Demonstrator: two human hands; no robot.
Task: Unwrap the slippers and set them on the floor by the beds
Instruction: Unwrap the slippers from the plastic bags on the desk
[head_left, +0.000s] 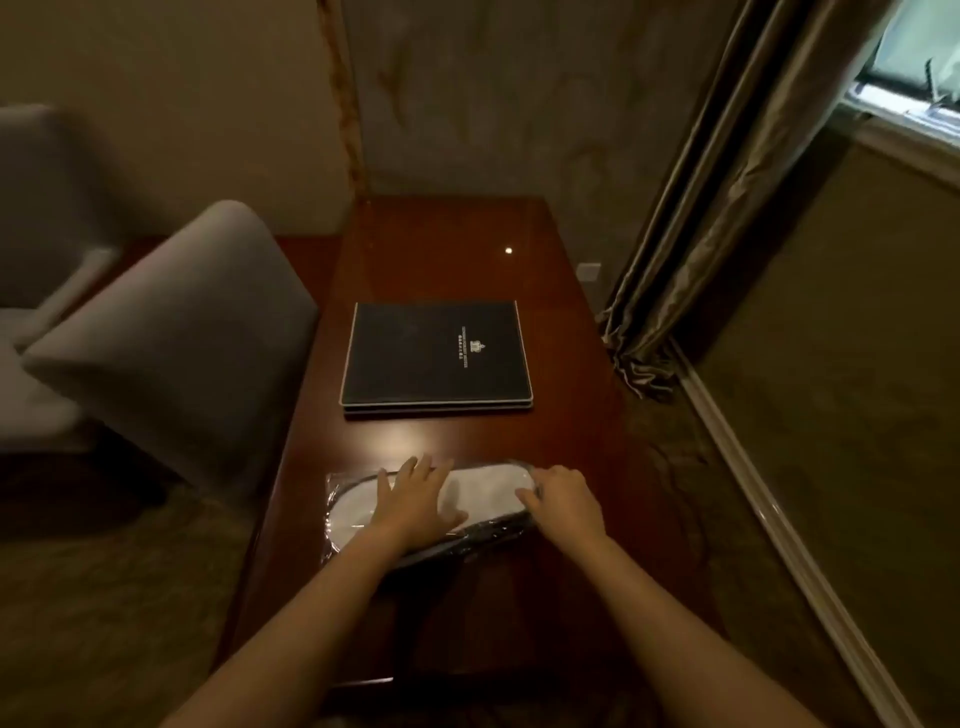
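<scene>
Two hands, wrapped slippers (488, 488) lying crosswise on desk (467, 244)

You are looking at a black folder (436, 356) lying on the wooden desk (467, 244), and it is carrying a small pale crest with a line of lettering beside it. The lettering is showing too small and blurred to read.

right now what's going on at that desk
A person is starting to unwrap a pack of white slippers on the wooden desk. The left hand lies flat on the clear wrapper, and the right hand pinches its right end. The pack looks sealed. A black folder lies beyond it.
</scene>
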